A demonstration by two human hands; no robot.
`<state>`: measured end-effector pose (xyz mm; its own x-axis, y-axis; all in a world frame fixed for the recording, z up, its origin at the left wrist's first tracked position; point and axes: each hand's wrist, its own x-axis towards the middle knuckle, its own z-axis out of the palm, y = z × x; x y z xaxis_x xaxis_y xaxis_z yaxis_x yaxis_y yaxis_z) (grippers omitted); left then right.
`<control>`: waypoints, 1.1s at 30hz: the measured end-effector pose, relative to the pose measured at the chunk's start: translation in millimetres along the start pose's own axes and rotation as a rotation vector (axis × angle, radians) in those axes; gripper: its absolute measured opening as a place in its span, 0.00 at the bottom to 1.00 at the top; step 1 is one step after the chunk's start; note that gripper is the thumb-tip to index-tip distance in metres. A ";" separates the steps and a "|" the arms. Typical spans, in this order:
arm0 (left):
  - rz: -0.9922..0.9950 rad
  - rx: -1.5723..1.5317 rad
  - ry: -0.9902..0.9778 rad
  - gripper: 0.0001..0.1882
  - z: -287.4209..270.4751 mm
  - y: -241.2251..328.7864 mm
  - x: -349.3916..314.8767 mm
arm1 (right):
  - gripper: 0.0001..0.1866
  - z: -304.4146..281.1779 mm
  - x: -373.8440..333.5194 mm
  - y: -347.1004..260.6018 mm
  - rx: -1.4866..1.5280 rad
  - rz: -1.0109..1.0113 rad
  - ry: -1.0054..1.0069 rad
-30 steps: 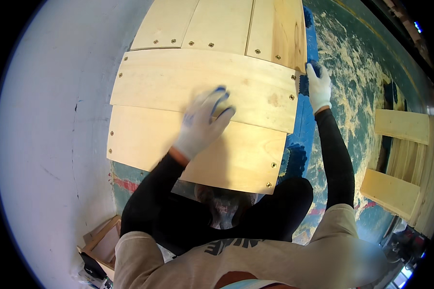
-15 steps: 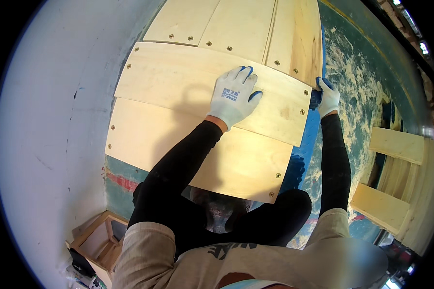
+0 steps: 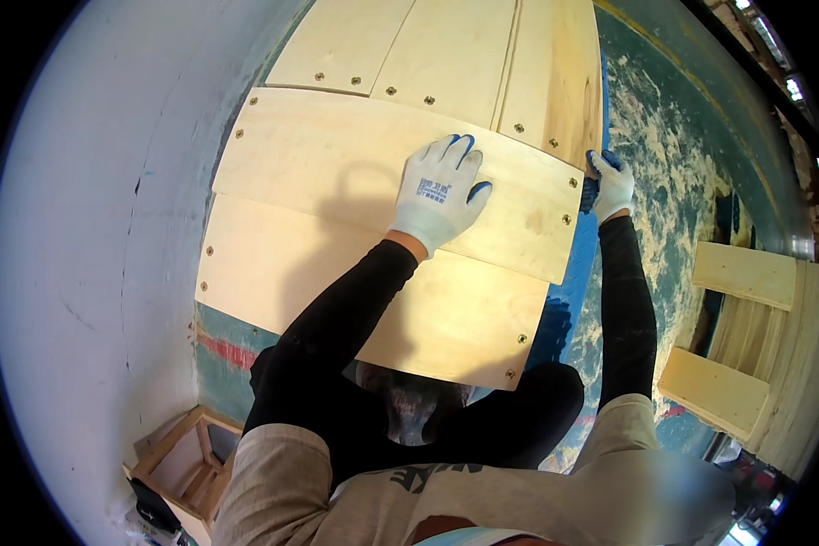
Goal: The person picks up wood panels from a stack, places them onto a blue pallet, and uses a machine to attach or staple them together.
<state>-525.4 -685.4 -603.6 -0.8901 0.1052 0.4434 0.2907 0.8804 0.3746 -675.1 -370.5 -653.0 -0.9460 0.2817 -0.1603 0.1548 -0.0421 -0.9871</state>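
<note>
My left hand (image 3: 439,189), in a white glove with blue-coated fingertips, lies flat on a pale wooden panel (image 3: 328,136), its fingers stretched out. At that panel's right end, my right hand (image 3: 615,187), gloved the same way, has its fingers curled at the edge; part of them is hidden beside the wood. A second wide panel (image 3: 464,300) lies nearer to me, against the first. Beyond the two, several lengthwise boards (image 3: 446,55) form the far part of the surface. Brass-coloured screw fittings (image 3: 572,183) sit near the panel ends.
A white wall (image 3: 73,227) rises close on the left. Blue material (image 3: 569,291) shows under the panels' right side. Sawdust covers the green floor (image 3: 664,164). Stacked wooden boards (image 3: 746,273) stand at right; a wooden frame box (image 3: 168,464) sits at lower left.
The whole view has shifted slightly, so everything appears a little lower and further left. Both hands keep their places on the panel.
</note>
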 end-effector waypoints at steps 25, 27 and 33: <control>-0.017 0.004 -0.011 0.21 0.1 2.7 -1.7 | 0.17 3.9 16.4 -9.0 -0.118 0.001 -0.028; -0.013 0.000 -0.018 0.21 0.6 3.8 -0.4 | 0.17 0.4 17.8 -5.2 -0.042 -0.030 -0.013; -0.016 0.005 -0.009 0.21 -0.1 2.2 -1.8 | 0.22 7.6 16.7 2.5 -0.095 -0.128 0.149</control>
<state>-523.1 -683.7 -603.5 -0.8977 0.0954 0.4301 0.2747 0.8845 0.3771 -692.7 -373.1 -658.2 -0.9080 0.4182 -0.0239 0.0686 0.0921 -0.9934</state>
